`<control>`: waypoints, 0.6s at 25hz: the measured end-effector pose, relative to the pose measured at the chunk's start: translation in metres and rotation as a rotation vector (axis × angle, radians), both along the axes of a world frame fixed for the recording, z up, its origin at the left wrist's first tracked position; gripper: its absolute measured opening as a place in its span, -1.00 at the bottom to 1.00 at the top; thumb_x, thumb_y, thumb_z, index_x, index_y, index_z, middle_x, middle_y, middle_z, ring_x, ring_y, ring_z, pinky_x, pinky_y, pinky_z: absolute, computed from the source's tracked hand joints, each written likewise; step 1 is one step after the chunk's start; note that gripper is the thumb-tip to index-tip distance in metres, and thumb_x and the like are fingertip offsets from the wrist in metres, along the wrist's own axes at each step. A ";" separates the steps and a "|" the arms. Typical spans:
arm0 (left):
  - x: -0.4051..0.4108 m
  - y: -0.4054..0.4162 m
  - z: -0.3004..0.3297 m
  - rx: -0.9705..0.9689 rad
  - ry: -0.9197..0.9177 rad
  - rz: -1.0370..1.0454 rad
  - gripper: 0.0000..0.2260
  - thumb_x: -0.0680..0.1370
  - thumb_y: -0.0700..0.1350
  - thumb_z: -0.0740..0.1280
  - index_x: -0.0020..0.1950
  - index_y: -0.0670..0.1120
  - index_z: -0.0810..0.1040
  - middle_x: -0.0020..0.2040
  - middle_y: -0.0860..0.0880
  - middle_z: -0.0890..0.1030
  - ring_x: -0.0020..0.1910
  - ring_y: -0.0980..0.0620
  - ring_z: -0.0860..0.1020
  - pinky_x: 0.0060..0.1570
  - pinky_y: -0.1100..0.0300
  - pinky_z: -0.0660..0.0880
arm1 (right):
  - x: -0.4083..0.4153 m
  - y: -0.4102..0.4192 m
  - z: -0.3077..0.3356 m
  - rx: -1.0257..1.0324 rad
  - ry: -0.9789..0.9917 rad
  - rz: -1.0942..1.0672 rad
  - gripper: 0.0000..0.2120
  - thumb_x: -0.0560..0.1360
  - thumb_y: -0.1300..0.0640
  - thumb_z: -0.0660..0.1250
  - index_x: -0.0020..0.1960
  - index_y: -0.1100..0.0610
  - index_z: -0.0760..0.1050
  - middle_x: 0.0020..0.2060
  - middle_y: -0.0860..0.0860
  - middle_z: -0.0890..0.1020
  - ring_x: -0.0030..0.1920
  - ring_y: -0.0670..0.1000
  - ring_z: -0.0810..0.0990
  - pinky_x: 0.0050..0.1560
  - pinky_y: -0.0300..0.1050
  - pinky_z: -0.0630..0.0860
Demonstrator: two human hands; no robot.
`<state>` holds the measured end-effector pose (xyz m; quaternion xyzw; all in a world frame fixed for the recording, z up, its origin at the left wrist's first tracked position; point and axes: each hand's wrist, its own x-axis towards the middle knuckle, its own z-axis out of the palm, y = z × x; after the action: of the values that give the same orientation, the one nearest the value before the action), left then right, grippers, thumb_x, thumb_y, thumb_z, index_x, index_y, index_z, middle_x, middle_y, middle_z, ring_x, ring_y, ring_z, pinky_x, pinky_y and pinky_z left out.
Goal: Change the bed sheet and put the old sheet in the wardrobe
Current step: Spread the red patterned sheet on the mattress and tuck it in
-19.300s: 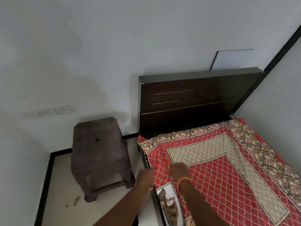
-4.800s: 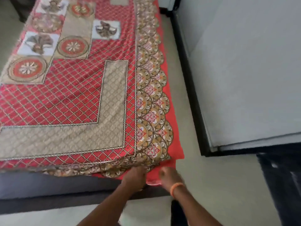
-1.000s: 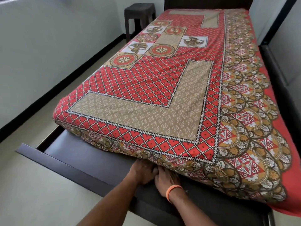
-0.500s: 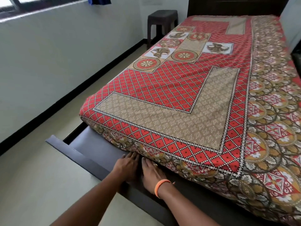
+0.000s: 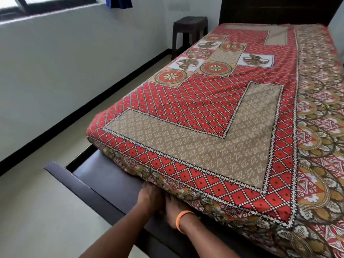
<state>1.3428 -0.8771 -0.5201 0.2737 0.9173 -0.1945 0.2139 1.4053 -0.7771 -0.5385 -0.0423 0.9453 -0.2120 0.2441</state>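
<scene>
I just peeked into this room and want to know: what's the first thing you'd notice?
The bright red and tan patterned bed sheet fills most of the view, spread across the whole bed. At the near edge, the left hand and right hand reach under its border. A dark plastic stool stands far off by the headboard.

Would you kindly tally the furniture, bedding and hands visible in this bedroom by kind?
Dark wooden bed frame: 1
Red and beige patterned bed sheet: 1
Dark brown plastic stool: 1
Hands, left hand and right hand, at the sheet's foot edge: 2
Total: 5
</scene>
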 end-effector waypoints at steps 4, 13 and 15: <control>-0.004 -0.030 0.029 0.041 0.060 0.045 -0.70 0.64 -0.18 0.15 0.34 -0.17 0.49 0.28 -0.15 0.56 0.21 -0.17 0.57 0.09 0.00 0.57 | 0.034 -0.014 0.026 0.181 0.096 0.184 -0.46 0.59 0.22 0.10 0.53 0.29 0.09 0.52 0.31 0.04 0.53 0.28 0.03 0.50 0.14 0.06; -0.070 -0.095 -0.004 -0.044 0.150 -0.108 -0.45 0.62 -0.04 0.17 0.58 -0.16 0.13 0.56 -0.21 0.18 0.54 -0.20 0.16 0.54 -0.07 0.04 | -0.053 -0.065 0.002 -0.035 0.155 0.042 -0.27 0.56 0.13 0.17 0.59 0.13 -0.16 0.58 0.07 -0.02 0.54 0.17 0.09 0.51 0.09 0.12; -0.073 -0.090 -0.014 -0.086 0.170 -0.074 -0.48 0.63 -0.03 0.17 0.56 -0.16 0.17 0.55 -0.22 0.21 0.51 -0.23 0.19 0.53 -0.06 0.06 | -0.060 -0.071 -0.011 -0.055 0.138 -0.015 -0.31 0.58 0.06 0.13 0.60 0.10 -0.15 0.58 0.04 -0.04 0.56 0.11 0.02 0.54 0.06 0.02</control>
<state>1.2698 -0.9666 -0.5342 0.2805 0.9123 -0.2638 0.1395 1.3451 -0.8482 -0.5492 -0.0564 0.9540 -0.2361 0.1757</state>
